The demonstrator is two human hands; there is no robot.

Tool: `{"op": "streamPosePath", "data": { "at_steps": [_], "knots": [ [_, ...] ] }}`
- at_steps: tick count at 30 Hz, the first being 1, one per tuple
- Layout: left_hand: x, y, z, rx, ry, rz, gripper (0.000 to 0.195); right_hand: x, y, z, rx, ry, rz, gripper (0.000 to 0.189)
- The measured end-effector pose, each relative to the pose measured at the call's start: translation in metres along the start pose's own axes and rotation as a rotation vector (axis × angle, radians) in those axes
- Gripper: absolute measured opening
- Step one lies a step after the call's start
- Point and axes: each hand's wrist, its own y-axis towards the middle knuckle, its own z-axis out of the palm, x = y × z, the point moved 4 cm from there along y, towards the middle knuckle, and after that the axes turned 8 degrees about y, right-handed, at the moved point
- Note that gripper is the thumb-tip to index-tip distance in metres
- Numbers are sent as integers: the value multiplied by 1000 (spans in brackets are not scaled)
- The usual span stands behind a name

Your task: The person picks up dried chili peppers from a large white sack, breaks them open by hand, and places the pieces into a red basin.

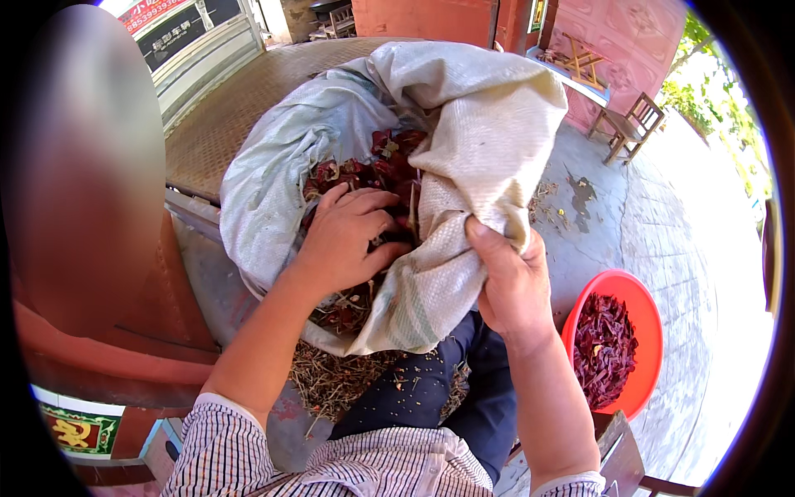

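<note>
A white woven sack (pixel 490 130) stands before me with its mouth spread and its rim folded outward. Dried red chili peppers (pixel 351 171) lie inside, with loose stems and bits near the side closest to me. My left hand (pixel 348 236) reaches into the mouth, fingers bent down among the peppers. Its fingertips are partly hidden, so whether they hold anything is unclear. On the other side, my right hand (pixel 515 282) grips the folded sack rim between thumb and fingers.
A red plastic basin (pixel 647 366) of dark red chili pieces (pixel 602 354) stands at the right. Stems and chaff (pixel 335 379) cover the floor below the sack. A brown woven mat (pixel 205 140) lies beyond it. Farther right is a small wooden chair (pixel 627 127). A blurred shape blocks the far left.
</note>
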Motion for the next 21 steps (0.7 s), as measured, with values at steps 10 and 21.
{"op": "streamPosePath", "data": {
  "at_steps": [10, 21],
  "knots": [
    [11, -14, 2, 27, -74, -60, 41, -5, -64, -78, -355, 155, -61, 34],
    [-48, -10, -7, 132, -77, 233, 51, -27, -94, -68, -289, -19, 91, 72]
  ]
}}
